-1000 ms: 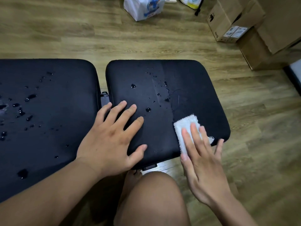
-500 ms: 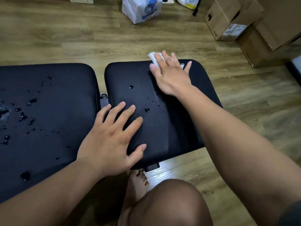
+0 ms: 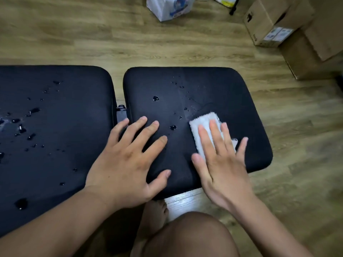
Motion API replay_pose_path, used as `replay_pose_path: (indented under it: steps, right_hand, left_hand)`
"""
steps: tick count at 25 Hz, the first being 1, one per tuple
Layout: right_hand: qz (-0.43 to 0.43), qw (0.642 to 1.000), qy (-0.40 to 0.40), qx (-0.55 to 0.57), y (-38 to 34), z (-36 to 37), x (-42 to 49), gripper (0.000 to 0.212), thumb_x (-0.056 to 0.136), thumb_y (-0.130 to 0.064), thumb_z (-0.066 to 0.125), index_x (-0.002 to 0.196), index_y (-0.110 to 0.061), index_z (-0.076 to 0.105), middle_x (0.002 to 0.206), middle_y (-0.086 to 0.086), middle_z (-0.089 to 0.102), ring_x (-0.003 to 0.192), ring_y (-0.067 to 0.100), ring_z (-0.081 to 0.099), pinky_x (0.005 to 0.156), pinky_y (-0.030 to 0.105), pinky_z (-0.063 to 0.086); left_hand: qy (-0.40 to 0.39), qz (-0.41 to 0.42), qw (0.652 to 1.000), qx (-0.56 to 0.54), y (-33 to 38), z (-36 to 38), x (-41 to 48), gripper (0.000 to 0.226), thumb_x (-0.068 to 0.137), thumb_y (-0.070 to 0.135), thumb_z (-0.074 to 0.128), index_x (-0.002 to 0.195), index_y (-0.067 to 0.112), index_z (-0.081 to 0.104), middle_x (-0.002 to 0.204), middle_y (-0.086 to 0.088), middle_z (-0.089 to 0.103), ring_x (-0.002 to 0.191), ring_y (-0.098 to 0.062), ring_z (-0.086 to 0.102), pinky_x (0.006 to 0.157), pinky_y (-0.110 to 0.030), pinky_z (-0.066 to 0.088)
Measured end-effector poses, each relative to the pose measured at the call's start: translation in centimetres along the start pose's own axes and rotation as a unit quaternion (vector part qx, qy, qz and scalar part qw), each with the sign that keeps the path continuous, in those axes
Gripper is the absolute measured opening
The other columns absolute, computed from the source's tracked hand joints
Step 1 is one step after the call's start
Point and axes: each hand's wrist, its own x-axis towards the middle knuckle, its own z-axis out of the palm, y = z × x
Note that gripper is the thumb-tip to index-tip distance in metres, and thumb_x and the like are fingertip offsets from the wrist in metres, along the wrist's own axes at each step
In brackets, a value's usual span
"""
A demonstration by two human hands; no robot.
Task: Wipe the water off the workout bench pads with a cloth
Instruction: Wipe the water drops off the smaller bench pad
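Water drops (image 3: 33, 110) lie thick on the long pad (image 3: 55, 127), which sits left of the short pad (image 3: 232, 93); none of the long pad looks wiped yet. In the gap at the short pad's left edge, a dark bracket (image 3: 121, 112) shows.

The left hand (image 3: 128, 164) lies flat on the short pad's near left corner, fingers straight and spread, holding nothing. I judge it is there to brace the body and steady the pad under the strokes. Just right of its fingertips, toward the short pad's middle, sit two fat beads (image 3: 173, 127) and a scatter of small ones.

The cloth (image 3: 202, 121), white and folded small, rests on the short pad right of centre, nearer its front edge. The right hand (image 3: 222, 164) presses it down with straight fingers laid on top and the thumb out on bare fabric. It is pressing flat, not pinching, which probably keeps the whole fold in contact so it soaks as it slides.

The short pad's right part looks free of drops, and a faint streak runs from its far side to the cloth. So the wiping seems to be working strip by strip toward the wet left side.

Beyond the short pad's far right corner, cardboard boxes (image 3: 278, 21) stand on the wooden floor (image 3: 92, 34).
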Motion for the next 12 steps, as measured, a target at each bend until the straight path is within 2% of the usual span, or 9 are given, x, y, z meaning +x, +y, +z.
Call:
replay_pose_path:
  steps: [4,7,10,12]
  right_hand:
    - [0.001,0.999,0.031,0.011,-2.5,-1.8,11.7,0.069,0.093,-0.062,0.005,0.154,-0.031,-0.001,0.163,-0.002,-0.01,0.15,0.025,-0.011,0.113,0.066,-0.005]
    - [-0.006,1.0,-0.004,0.021,-3.6,-3.3,17.5,0.065,0.096,-0.062,0.011,0.153,-0.034,0.004,0.164,-0.003,-0.005,0.15,0.023,-0.012,0.112,0.066,-0.009]
    - [0.006,1.0,-0.001,0.03,-3.8,-3.0,16.4,0.063,0.097,-0.059,0.009,0.153,-0.034,0.001,0.164,-0.005,-0.008,0.149,0.022,-0.014,0.113,0.064,-0.008]
    - [0.003,0.999,0.003,0.033,-3.7,-2.1,11.6,0.062,0.097,-0.057,0.008,0.154,-0.032,-0.001,0.163,-0.005,-0.012,0.149,0.023,-0.015,0.114,0.064,-0.006]
  left_hand:
    - [-0.007,0.0,1.0,0.009,0.1,-0.1,0.1,0.069,0.082,0.061,0.049,0.132,0.015,0.059,0.145,-0.013,0.049,0.137,-0.035,0.04,0.113,-0.056,0.027]
    - [-0.016,0.0,1.0,0.012,0.0,-0.5,0.1,0.068,0.082,0.062,0.048,0.132,0.016,0.059,0.145,-0.013,0.05,0.137,-0.036,0.04,0.114,-0.056,0.027]
    - [-0.031,-0.001,0.999,0.013,0.1,-0.6,0.1,0.068,0.083,0.063,0.046,0.132,0.017,0.058,0.145,-0.012,0.049,0.138,-0.035,0.039,0.114,-0.056,0.026]
    - [-0.036,-0.003,0.999,0.008,0.1,-0.8,0.1,0.068,0.083,0.063,0.044,0.133,0.019,0.058,0.147,-0.01,0.048,0.139,-0.033,0.037,0.115,-0.055,0.024]
